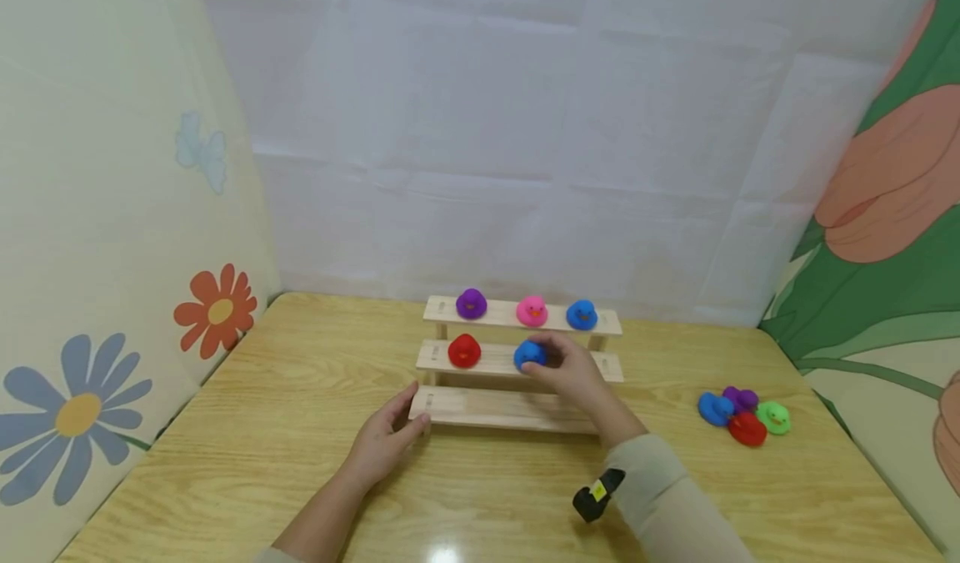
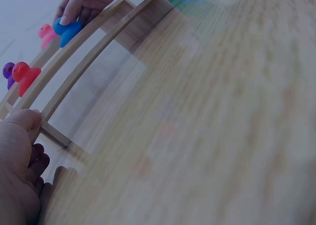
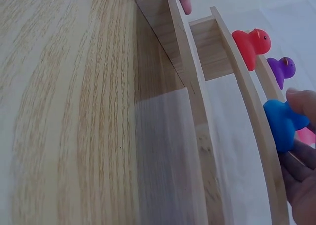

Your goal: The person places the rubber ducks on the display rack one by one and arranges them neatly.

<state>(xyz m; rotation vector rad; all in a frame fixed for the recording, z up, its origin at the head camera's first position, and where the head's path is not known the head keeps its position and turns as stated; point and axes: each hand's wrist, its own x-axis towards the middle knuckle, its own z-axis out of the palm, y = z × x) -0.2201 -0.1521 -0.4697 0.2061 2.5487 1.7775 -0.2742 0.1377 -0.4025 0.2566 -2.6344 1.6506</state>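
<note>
Nearest: bench [image 1: 480, 484], wood-grain top. Small black device [image 1: 590, 506] with a yellow label sits by the right cuff.

Left hand [image 1: 378, 446] next, at the left end of the 3-tier wooden rack [image 1: 495, 409]. Grip narrow, thumb and fingers around the bottom plank's end; reads as bracing the rack.

Off to the right, well apart from the rack, 4 loose ducks bunched on the bench: blue loose duck [image 1: 716, 410], red loose duck [image 1: 747, 430], purple loose duck [image 1: 742, 398], green loose duck [image 1: 775, 418].

Middle tier: right hand [image 1: 573, 373] holds the blue duck [image 1: 528, 355], grip closed down to duck width, thumb one side, fingers the other. Duck is at the middle plank, right of the red duck [image 1: 464, 351], gap between them. Can't tell if its base bears fully on the wood.

Top tier, left to right: purple duck [image 1: 471, 304], pink duck [image 1: 532, 311], blue top duck [image 1: 582, 315].

Far back: white cloth [image 1: 487, 129].

My read: step in hand is placing duck 2 on the middle tier. Next move calls for base flat, then spreading thumb and fingers evenly and lifting off clear of the pink duck behind. Left brace should hold until release.
</note>
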